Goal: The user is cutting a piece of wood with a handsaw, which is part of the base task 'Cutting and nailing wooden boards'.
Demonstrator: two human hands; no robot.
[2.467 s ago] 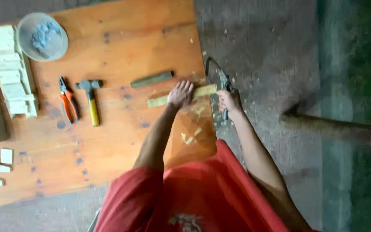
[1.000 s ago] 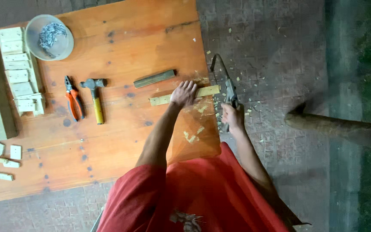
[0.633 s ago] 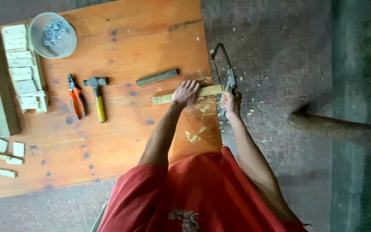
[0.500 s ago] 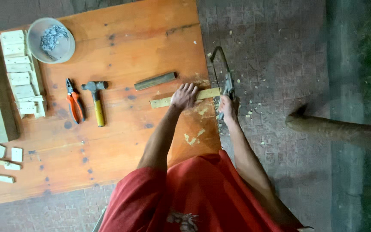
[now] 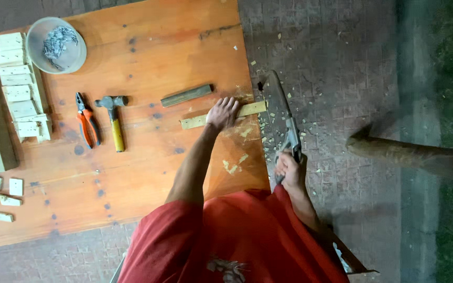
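Note:
My left hand (image 5: 222, 113) presses flat on a thin pale wooden strip (image 5: 194, 121) that lies across the orange wooden table (image 5: 148, 47), its end sticking over the right edge. My right hand (image 5: 288, 170) grips the handle of a hacksaw (image 5: 283, 112) held beside the table's right edge, its frame reaching to the strip's overhanging end. Pale wood chips lie on the table near my left arm and on the paving below the saw.
A dark flat bar (image 5: 186, 95), a yellow-handled hammer (image 5: 113, 121) and orange pliers (image 5: 87, 126) lie left of my hand. A bowl of nails (image 5: 56, 45), stacked cut blocks (image 5: 19, 89) and loose blocks (image 5: 1, 187) are at the far left. A log (image 5: 410, 155) lies on the paved ground at right.
My right hand has drawn the saw back toward my body, so the hand sits lower beside the table edge. My left hand stays pressed on the strip.

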